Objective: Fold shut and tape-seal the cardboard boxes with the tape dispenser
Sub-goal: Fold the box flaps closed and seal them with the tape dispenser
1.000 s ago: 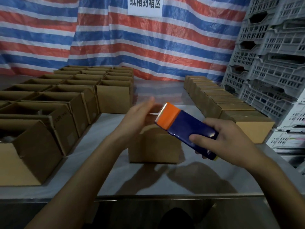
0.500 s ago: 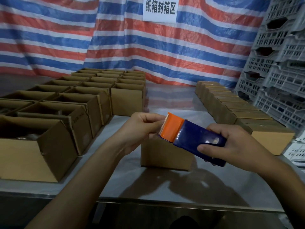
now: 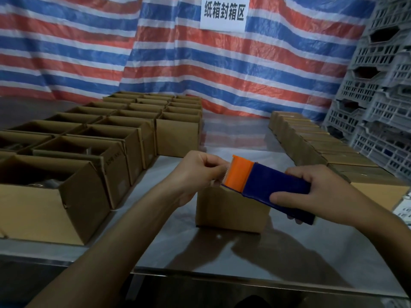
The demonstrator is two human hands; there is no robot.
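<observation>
Backdrop first: striped tarp (image 3: pixel 89 52) fills the rear, with a white sign (image 3: pixel 223 13) fixed near its top. It sits further right in the view than a second ago, so the head has turned a little.

Table (image 3: pixel 200 252): grey top, near edge runs across the bottom of the view.

Crates (image 3: pixel 382 107): pale, stacked at far right, beside the table.

Open boxes (image 3: pixel 100 138): packed in rows on the table's left side, flaps up. No change in their layout.

Shut boxes (image 3: pixel 311 138): one row along the right side, running back toward the tarp. No change.

Box (image 3: pixel 231 210): stands alone near the table's middle, between the two groups, directly under the hands. Its top is hidden by them. It has not moved.

Dispenser (image 3: pixel 273 185): blue body, orange head, held in the air just above the box, head pointing left. Much the same tilt as half a second ago.

Right hand (image 3: pixel 322 192): wraps the blue body, thumb on the near face, fingers round the far side and underneath. Grip unchanged.

Left hand (image 3: pixel 198 172): a second ago its fingers were straight beside the head. Now they are curled, thumb and forefinger pinching at the toothed edge.

Tape end (image 3: pixel 213 182): a pale sliver at that pinch, too small to be sure of.
</observation>
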